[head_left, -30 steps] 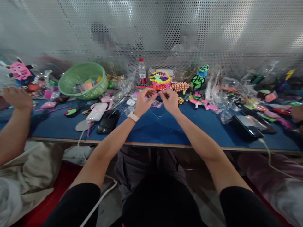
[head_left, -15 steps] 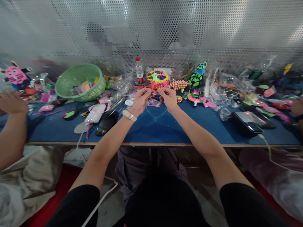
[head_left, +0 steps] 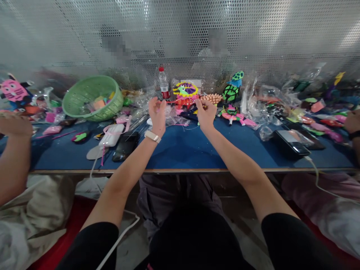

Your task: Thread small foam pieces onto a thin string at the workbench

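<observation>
Left hand (head_left: 158, 115) blurred, grip unclear

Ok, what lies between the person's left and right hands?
In the head view, crumpled clear plastic, a dark item and a fine pale strand show between the left hand and right hand; a yellow-rimmed toy sits beyond them.

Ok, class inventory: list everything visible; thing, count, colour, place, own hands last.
table: one, blue, centre
panel: one, grey, behind table
thread: some, pale, centre
toy figures: several, multicoloured, along back
loose pieces: many, mixed, on table
basket: one, green, back left
bottle: one, clear, back centre
plastic bags: several, clear, back
phone: one, black, left
block: one, white, beside phone
boxy device: one, black, right
neighbours' hands: at least two, edges
own sleeves: two, black, bottom
left hand: one, bare, centre
right hand: one, bare, centre
</observation>
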`<state>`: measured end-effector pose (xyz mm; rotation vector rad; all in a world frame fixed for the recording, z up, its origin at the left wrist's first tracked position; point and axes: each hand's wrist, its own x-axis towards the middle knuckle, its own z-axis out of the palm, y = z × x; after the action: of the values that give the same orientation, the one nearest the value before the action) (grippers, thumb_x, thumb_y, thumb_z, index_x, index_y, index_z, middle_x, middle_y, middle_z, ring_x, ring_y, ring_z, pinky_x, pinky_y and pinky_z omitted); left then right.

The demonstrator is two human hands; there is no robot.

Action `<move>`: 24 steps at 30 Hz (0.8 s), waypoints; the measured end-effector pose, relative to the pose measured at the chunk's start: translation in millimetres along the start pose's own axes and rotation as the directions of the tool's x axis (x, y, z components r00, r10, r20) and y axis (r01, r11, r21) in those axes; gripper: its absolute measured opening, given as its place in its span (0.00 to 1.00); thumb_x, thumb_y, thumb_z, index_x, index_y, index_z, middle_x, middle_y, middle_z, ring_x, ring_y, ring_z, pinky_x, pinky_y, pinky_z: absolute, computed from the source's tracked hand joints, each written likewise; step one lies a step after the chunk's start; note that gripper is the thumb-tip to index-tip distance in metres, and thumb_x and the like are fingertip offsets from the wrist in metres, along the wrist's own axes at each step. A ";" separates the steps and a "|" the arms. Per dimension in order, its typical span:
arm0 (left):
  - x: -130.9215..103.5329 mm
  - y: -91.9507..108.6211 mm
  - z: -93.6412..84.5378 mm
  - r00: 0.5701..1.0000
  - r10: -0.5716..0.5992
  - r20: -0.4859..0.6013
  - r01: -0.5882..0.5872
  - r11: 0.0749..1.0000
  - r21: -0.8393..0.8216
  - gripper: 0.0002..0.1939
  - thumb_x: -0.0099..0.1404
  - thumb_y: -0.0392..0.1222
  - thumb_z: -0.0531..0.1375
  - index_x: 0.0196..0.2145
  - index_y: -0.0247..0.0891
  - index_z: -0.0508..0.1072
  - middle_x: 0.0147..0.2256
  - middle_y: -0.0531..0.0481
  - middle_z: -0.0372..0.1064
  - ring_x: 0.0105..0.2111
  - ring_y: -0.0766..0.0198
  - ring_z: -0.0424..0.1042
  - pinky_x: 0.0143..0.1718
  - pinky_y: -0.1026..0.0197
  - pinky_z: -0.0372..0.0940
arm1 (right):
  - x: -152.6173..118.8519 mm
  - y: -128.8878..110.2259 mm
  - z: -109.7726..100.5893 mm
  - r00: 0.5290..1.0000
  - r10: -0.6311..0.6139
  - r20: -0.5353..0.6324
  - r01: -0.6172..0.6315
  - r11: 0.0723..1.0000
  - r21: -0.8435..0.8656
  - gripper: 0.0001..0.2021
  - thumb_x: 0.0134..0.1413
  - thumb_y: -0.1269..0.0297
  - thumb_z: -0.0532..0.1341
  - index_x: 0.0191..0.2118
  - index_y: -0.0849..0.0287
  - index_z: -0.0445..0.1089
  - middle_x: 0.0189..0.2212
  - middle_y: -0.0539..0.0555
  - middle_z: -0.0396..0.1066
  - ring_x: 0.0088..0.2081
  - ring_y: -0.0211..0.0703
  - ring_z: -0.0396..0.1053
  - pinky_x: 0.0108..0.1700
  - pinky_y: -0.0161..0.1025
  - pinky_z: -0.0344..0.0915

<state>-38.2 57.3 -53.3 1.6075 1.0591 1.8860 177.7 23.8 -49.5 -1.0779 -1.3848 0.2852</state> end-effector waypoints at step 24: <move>-10.0 27.4 11.8 0.857 -0.037 0.515 0.147 0.974 -0.175 0.14 0.67 0.51 0.76 0.39 0.40 0.81 0.33 0.49 0.82 0.31 0.61 0.83 0.40 0.55 0.81 | -19.0 -26.5 4.7 0.980 -0.191 -0.048 0.192 0.981 0.016 0.21 0.74 0.45 0.62 0.34 0.54 0.75 0.33 0.52 0.72 0.34 0.42 0.68 0.40 0.43 0.70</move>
<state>-20.7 36.3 -37.8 1.7535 0.6691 1.3362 158.1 -1.8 -42.9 -0.9211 -1.4297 0.1331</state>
